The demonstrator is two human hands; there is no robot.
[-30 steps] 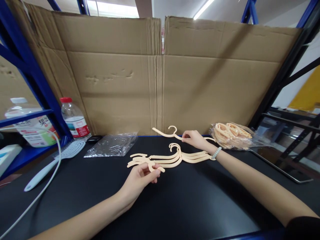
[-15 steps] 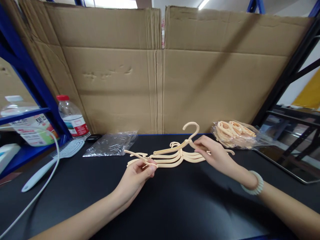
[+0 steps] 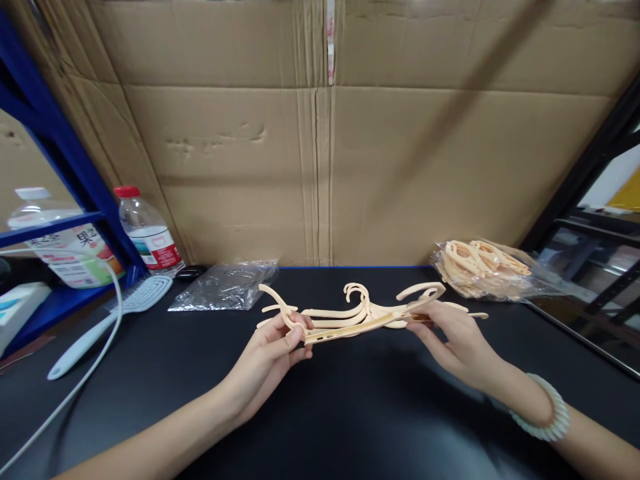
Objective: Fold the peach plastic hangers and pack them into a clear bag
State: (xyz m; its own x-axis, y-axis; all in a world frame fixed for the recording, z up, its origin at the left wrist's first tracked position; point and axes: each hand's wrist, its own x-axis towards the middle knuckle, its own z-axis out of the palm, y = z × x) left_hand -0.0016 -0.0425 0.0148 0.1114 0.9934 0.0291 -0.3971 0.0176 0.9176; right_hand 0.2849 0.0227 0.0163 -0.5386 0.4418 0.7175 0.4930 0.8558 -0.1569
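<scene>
Pinched in my left hand (image 3: pixel 280 343) is a curved cream plastic hanger piece (image 3: pixel 274 295), its free end pointing up and left. My right hand (image 3: pixel 455 337) grips a cream clothes hanger (image 3: pixel 363 327) near its hook, which lies tilted toward the left. This hanger's long slotted arm slopes down to the fingers of my left hand, where its end meets or nearly meets the small piece; my fingers partly hide the joint. Behind both hands, several matching hangers (image 3: pixel 334 313) lie stacked on the black table (image 3: pixel 350 413), hooks toward the back.
At the back right lies a clear bag of hanger parts (image 3: pixel 485 267). An empty clear bag (image 3: pixel 225 287), a pale blue hairbrush (image 3: pixel 145 293), a red-capped bottle (image 3: pixel 150 237) and a white cable (image 3: pixel 85 380) are on the left. Cardboard (image 3: pixel 240 147) walls the back.
My right hand has lowered and tipped the hanger, so its hook leans over and its arm end now reaches my left fingers. The small piece in my left hand has turned more upright.
</scene>
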